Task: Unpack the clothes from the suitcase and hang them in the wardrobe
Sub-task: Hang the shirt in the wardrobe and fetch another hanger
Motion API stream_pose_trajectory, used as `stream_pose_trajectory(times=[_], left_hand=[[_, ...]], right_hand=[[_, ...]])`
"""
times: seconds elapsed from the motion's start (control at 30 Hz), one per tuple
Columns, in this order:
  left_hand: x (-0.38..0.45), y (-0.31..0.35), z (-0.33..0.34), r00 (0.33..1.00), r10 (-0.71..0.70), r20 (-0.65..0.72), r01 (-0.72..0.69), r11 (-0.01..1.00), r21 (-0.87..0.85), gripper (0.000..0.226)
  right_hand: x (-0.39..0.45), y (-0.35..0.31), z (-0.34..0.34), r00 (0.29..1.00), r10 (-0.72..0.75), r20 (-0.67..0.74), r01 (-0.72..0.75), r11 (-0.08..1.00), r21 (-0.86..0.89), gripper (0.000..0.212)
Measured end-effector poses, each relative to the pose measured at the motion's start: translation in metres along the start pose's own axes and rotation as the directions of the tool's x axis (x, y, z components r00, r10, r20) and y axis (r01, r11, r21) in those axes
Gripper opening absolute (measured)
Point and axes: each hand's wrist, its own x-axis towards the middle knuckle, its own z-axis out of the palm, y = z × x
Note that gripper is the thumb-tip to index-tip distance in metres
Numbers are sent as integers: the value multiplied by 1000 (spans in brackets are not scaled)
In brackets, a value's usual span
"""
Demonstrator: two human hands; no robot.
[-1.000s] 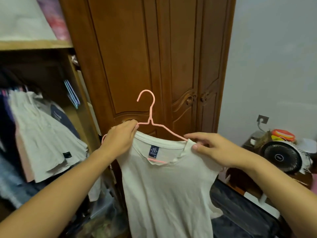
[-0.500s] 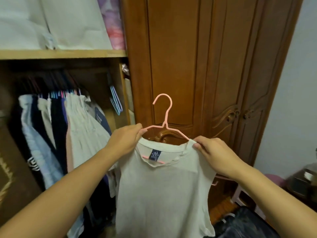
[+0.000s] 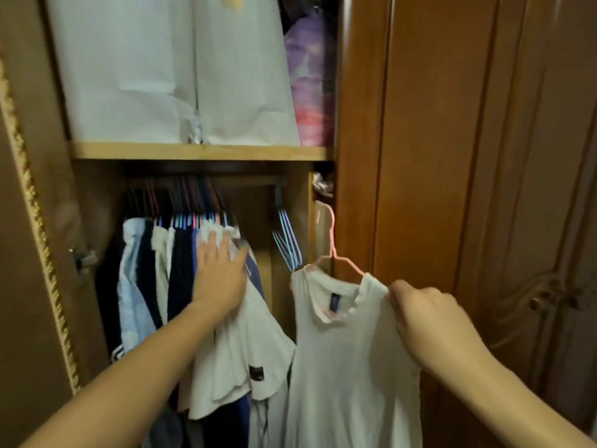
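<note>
- The white T-shirt (image 3: pixel 349 367) is hanging on a pink hanger (image 3: pixel 332 250), out in front of the open wardrobe (image 3: pixel 358 156), just right of the clothes already on the rail.
- The right hand (image 3: pixel 429 321) is pinching the shirt's right shoulder, fingers curled tight round the cloth and the hanger's arm beneath it, carrying the whole garment by that corner.
- The hanger's hook is pointing up, level with the wardrobe's inner partition, and is not hooked on anything that I can see.
- The left hand (image 3: pixel 223 270) is lying open, fingers straight and slightly spread, pressing flat against the hanging clothes (image 3: pixel 151 279); it is gripping nothing.
- Under that palm a white garment (image 3: pixel 245 360) is fanning out toward the held shirt; darker and pale blue pieces are bunching to its left.
- A cluster of empty blue hangers (image 3: pixel 287 240) is dangling between the hung clothes and the pink hanger.
- Above, a wooden shelf (image 3: pixel 200 151) is carrying pale bags (image 3: pixel 168 69) and a purple-pink bundle (image 3: pixel 310 79).
- To the right, a closed carved door (image 3: pixel 484 189) is standing beside the opening.
</note>
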Motion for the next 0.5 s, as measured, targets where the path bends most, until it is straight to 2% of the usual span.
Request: stream_pose_trajectory(times=[0.1,0.17,0.33,0.4,0.5], left_hand=[[24,-56,-7,985,-130,-116,133,991,14,56],[29,-81,-4,974,-220,-56,221,975,17,52],[10,-119,11,901,-371,226,391,919,-47,63],[5,-117,12,908,-368,200,384,922,-48,63],[9,-109,13,908,-383,170,397,916,-56,60]], right_hand=[[49,-34,-17,997,-42,-64,44,998,38,7],[73,-68,-13,995,-82,-54,85,994,66,5],[88,-107,49,976,-67,205,62,998,31,24],[85,-104,65,953,-18,301,10,999,30,26],[77,-103,85,944,17,328,-36,998,52,28]])
